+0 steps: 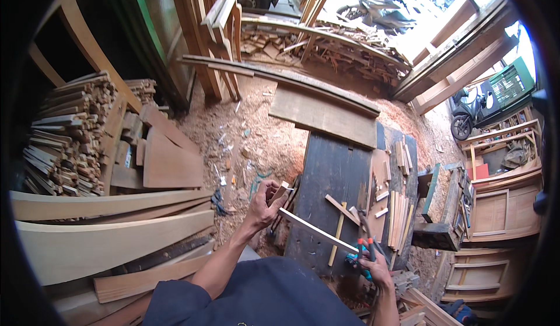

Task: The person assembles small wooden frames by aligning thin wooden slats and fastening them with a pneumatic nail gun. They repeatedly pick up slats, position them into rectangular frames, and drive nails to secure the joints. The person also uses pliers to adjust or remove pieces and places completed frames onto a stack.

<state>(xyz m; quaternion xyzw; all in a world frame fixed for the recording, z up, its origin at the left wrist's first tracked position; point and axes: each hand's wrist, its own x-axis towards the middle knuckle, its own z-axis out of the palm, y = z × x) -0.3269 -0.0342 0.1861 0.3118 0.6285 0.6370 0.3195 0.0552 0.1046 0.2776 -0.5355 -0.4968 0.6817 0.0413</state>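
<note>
My left hand, at the bench's left edge, has its fingers closed around a short wood block. A pale wood strip runs slantwise between my hands; I cannot tell whether either hand grips it. My right hand, near the bench's front, is closed on pliers with orange and dark handles, their dark end pointing away from me. Something teal shows beside that hand, partly hidden. Beyond the strip, a yellow stick and a brown slat lie crossed on the dark workbench.
Thin wood strips lie along the bench's right side. A wide board lies across its far end. Curved planks and stacked sticks fill the left. A wooden box-like stand is at right. Shavings cover the floor.
</note>
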